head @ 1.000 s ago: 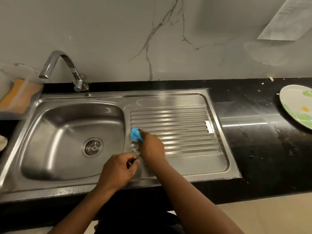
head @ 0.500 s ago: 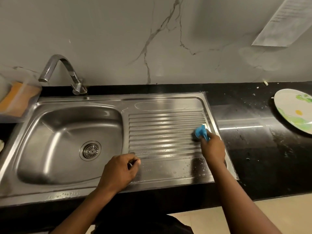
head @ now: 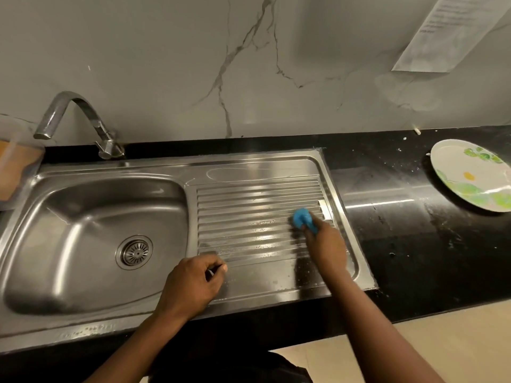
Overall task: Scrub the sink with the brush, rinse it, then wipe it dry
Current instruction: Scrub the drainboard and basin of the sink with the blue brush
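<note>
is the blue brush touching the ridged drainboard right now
Touching. In the head view the right hand presses the blue brush down onto the ridged drainboard, with no gap visible beneath it.

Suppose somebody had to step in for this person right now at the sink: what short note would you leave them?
Right hand: gripping the blue brush, pressed on the ribbed drainboard near its right edge.
Left hand: loosely closed, resting on the sink's front ledge; whether it holds anything is unclear.
Tap shows no running water; basin looks unsoaped.
Done: drainboard scrubbing under way, droplets visible.
Left: scrub basin, rinse, wipe dry. No drying cloth clearly in view.
</note>
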